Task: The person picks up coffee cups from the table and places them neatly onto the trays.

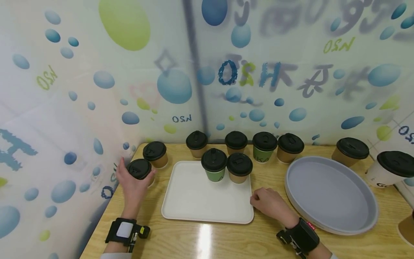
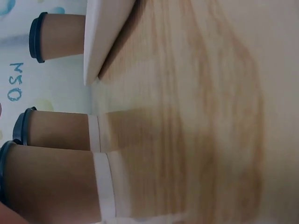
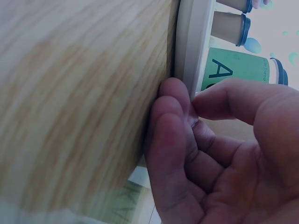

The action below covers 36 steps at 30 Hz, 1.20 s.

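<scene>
At the table's left side, my left hand point(image 1: 136, 189) grips a brown paper coffee cup point(image 2: 53, 184) with a black lid, thumb and fingers on opposite sides. The cup stands upright, its white base band at the table. Right behind it is another brown lidded cup point(image 1: 155, 154). My right hand point(image 1: 270, 202) pinches the right edge of a white rectangular tray point(image 1: 207, 205), thumb over the rim and the other fingers curled at its side. On the tray's back right part stand a green cup point(image 1: 215, 174) and a brown cup point(image 1: 238, 177), both with black lids.
Behind the tray, several lidded cups point(image 1: 264, 153) line the wall. A round grey tray point(image 1: 331, 198) lies at the right, with a brown cup point(image 1: 346, 156) and a white cup point(image 1: 378, 176) behind it. Another cup point(image 1: 406, 229) is cut off at the right edge.
</scene>
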Each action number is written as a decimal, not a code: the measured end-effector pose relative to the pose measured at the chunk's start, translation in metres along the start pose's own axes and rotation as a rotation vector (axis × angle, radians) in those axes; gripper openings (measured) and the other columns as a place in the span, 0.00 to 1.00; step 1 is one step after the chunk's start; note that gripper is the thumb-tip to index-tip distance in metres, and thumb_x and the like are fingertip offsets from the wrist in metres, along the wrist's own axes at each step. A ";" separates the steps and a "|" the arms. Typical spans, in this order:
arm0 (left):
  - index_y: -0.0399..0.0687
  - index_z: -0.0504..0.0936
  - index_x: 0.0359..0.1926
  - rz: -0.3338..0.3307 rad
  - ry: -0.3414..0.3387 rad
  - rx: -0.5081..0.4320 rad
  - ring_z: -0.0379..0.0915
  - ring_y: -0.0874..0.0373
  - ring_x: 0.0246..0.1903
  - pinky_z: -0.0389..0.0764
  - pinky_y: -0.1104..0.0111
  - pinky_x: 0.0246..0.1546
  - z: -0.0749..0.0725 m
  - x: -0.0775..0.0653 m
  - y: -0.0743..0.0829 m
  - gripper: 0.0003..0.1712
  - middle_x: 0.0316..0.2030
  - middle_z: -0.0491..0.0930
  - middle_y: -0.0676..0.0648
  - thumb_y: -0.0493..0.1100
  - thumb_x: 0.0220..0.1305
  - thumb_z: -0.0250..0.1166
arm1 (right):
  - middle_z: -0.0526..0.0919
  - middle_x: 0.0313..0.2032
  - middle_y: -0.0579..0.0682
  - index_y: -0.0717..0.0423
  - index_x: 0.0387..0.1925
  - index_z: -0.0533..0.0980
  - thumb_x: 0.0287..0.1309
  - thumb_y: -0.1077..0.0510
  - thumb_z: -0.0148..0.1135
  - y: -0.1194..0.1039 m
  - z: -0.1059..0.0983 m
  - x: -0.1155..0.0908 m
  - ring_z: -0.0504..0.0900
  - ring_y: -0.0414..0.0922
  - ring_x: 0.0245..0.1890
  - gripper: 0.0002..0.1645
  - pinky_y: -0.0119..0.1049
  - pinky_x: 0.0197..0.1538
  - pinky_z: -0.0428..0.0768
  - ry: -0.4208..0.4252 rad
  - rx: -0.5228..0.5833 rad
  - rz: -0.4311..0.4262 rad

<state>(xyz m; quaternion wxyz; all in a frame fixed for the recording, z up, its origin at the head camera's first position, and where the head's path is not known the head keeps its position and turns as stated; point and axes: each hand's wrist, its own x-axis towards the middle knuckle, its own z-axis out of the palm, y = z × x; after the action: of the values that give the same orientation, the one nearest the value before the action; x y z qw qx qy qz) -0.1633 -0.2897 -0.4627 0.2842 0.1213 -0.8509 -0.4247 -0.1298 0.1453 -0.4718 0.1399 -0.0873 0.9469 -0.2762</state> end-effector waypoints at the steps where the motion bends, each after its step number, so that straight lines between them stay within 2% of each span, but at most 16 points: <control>1: 0.45 0.44 0.83 -0.007 -0.010 0.005 0.42 0.34 0.77 0.50 0.38 0.74 0.000 0.000 -0.001 0.68 0.77 0.46 0.30 0.46 0.53 0.81 | 0.62 0.14 0.42 0.50 0.12 0.68 0.64 0.61 0.61 0.000 0.000 0.000 0.61 0.41 0.16 0.24 0.35 0.26 0.58 -0.001 0.001 0.001; 3: 0.45 0.43 0.83 -0.018 -0.023 0.005 0.46 0.34 0.75 0.51 0.39 0.74 0.000 0.000 -0.003 0.68 0.76 0.47 0.30 0.46 0.54 0.81 | 0.62 0.14 0.42 0.50 0.12 0.68 0.64 0.61 0.61 0.000 0.001 0.000 0.61 0.41 0.16 0.24 0.35 0.26 0.58 -0.003 0.002 0.000; 12: 0.44 0.45 0.82 -0.040 -0.039 0.034 0.49 0.33 0.74 0.54 0.39 0.73 -0.001 0.004 -0.014 0.67 0.75 0.50 0.29 0.44 0.53 0.81 | 0.63 0.14 0.42 0.50 0.13 0.69 0.64 0.60 0.61 -0.001 0.001 0.001 0.62 0.42 0.16 0.23 0.35 0.26 0.58 -0.019 0.000 0.011; 17: 0.39 0.50 0.80 -0.071 -0.063 0.060 0.52 0.30 0.72 0.57 0.37 0.71 -0.002 0.008 -0.015 0.63 0.73 0.54 0.27 0.43 0.54 0.81 | 0.62 0.14 0.42 0.50 0.12 0.68 0.64 0.60 0.61 -0.001 0.000 0.001 0.61 0.41 0.16 0.24 0.35 0.26 0.58 -0.014 -0.006 0.002; 21: 0.36 0.54 0.78 -0.095 -0.053 0.039 0.56 0.32 0.70 0.59 0.39 0.69 -0.003 0.009 -0.014 0.58 0.71 0.57 0.27 0.41 0.54 0.79 | 0.63 0.14 0.42 0.50 0.12 0.68 0.65 0.60 0.60 -0.001 -0.001 0.001 0.61 0.41 0.15 0.24 0.35 0.25 0.58 -0.012 -0.005 0.007; 26: 0.38 0.55 0.78 -0.094 -0.014 -0.001 0.58 0.34 0.68 0.62 0.38 0.66 -0.010 0.006 -0.004 0.56 0.70 0.59 0.30 0.41 0.54 0.78 | 0.65 0.14 0.43 0.51 0.13 0.70 0.64 0.60 0.61 0.000 -0.002 0.000 0.63 0.41 0.16 0.23 0.35 0.25 0.59 -0.013 -0.002 0.022; 30: 0.40 0.56 0.78 -0.056 0.004 -0.019 0.58 0.35 0.68 0.62 0.38 0.65 -0.016 0.002 0.006 0.56 0.71 0.59 0.32 0.42 0.55 0.79 | 0.65 0.14 0.43 0.51 0.13 0.70 0.64 0.60 0.61 0.001 -0.002 0.000 0.63 0.41 0.16 0.22 0.35 0.26 0.59 -0.011 0.003 0.018; 36: 0.39 0.57 0.77 0.013 0.006 -0.056 0.59 0.35 0.68 0.62 0.38 0.65 -0.017 -0.005 0.025 0.55 0.69 0.61 0.31 0.39 0.54 0.79 | 0.67 0.14 0.43 0.51 0.13 0.71 0.63 0.60 0.61 0.001 -0.001 0.001 0.63 0.41 0.16 0.21 0.34 0.26 0.59 -0.010 0.013 0.016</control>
<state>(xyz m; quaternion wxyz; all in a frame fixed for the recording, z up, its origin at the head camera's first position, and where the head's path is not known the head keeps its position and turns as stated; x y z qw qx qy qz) -0.1486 -0.2831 -0.4363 0.2931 0.1091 -0.8386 -0.4461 -0.1309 0.1469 -0.4720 0.1471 -0.0804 0.9450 -0.2807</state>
